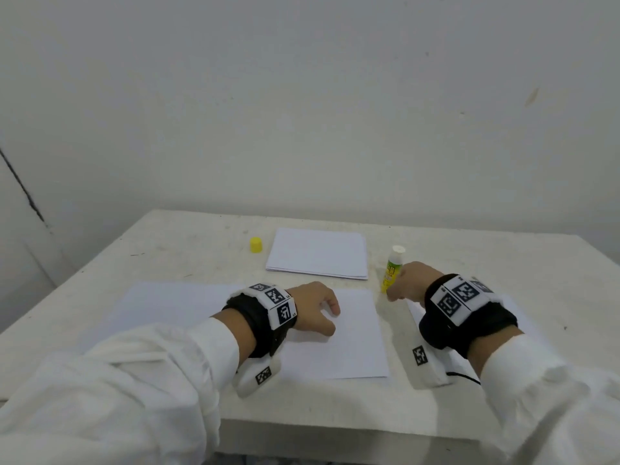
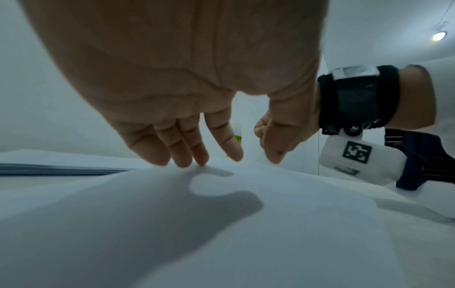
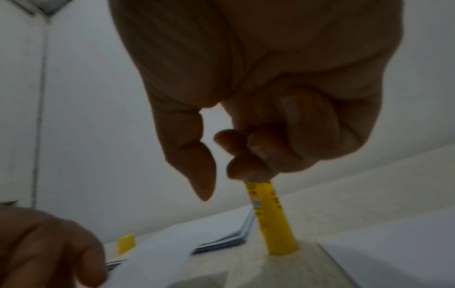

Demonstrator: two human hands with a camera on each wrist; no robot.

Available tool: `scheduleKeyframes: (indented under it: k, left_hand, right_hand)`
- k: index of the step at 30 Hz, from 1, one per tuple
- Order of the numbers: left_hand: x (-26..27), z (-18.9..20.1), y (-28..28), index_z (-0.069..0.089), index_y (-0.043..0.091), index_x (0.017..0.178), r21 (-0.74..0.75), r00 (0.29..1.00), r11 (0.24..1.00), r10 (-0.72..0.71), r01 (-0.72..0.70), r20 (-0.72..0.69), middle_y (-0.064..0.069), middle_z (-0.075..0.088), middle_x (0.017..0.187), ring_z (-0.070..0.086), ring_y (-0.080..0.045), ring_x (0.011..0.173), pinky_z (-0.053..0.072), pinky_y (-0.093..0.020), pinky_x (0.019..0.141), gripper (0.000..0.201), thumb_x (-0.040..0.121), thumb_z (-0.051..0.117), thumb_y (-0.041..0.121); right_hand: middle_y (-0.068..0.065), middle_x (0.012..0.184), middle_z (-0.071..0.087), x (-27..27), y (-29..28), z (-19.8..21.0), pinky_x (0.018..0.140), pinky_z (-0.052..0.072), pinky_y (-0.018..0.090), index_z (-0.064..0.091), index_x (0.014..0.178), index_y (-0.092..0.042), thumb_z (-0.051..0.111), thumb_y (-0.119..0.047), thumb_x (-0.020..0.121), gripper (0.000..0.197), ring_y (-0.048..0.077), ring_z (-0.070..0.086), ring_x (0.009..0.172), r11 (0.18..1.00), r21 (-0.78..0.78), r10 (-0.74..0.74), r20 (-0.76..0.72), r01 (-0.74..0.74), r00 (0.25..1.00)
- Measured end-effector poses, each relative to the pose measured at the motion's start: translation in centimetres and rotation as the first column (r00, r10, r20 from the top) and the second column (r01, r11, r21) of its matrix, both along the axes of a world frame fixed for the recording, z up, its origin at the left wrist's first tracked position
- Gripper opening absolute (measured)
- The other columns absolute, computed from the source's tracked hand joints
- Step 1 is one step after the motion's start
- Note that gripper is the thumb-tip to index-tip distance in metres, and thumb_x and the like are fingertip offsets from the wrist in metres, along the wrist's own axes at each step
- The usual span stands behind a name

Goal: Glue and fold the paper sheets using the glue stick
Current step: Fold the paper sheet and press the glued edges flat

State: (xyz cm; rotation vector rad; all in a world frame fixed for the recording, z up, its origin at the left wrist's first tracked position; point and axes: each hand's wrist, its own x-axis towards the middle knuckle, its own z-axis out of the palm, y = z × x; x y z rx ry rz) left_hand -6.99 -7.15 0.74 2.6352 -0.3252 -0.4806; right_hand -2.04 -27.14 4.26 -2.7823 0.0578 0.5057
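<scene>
An uncapped yellow glue stick stands on the table just right of a white paper sheet. My right hand is right at the stick. Its fingers are curled in front of the stick's upper part and the thumb stands apart from them. Whether they hold the stick is hidden. My left hand rests on that sheet near its far edge, its fingers relaxed with the tips on the paper.
A stack of white sheets lies at the back middle of the white table, with the yellow cap to its left. Another sheet lies at the left, and one under my right wrist.
</scene>
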Motion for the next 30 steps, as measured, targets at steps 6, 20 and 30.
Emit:
scheduleKeyframes:
  k: [6, 20, 30]
  left_hand:
    - [-0.4, -0.7, 2.3, 0.059, 0.02, 0.122, 0.042, 0.998, 0.999, -0.02, 0.023, -0.059, -0.001, 0.043, 0.134, 0.048, -0.019, 0.12, 0.04, -0.027, 0.099, 0.038, 0.084, 0.066, 0.024]
    - [-0.4, -0.2, 6.1, 0.062, 0.022, 0.118, 0.12, 0.997, 0.991, -0.059, 0.065, -0.051, 0.0, 0.057, 0.123, 0.054, -0.018, 0.112, 0.04, -0.023, 0.086, 0.029, 0.09, 0.057, 0.025]
    - [-1.8, 0.7, 9.5, 0.06, 0.025, 0.122, 0.048, 0.999, 0.998, -0.037, 0.037, -0.014, 0.002, 0.052, 0.129, 0.05, -0.016, 0.118, 0.037, -0.022, 0.092, 0.032, 0.09, 0.057, 0.027]
  right_hand:
    - [-0.006, 0.115, 0.06, -3.2, 7.3, -0.5, 0.093, 0.041, 0.022, 0.063, 0.122, -0.021, 0.067, -0.032, 0.085, 0.039, 0.013, 0.055, 0.113, 0.916, -0.076, 0.385, -0.109, -0.394, 0.917]
    - [0.005, 0.126, 0.059, -1.5, 6.9, -1.7, 0.096, 0.045, 0.029, 0.058, 0.129, -0.011, 0.065, -0.035, 0.086, 0.05, 0.023, 0.055, 0.116, 0.867, -0.402, 0.233, -0.197, -0.295, 0.952]
    - [0.007, 0.129, 0.059, -1.1, 11.6, -0.6, 0.1, 0.045, 0.032, 0.058, 0.127, -0.005, 0.064, -0.032, 0.088, 0.048, 0.023, 0.055, 0.118, 0.876, -0.366, 0.295, -0.106, -0.313, 0.949]
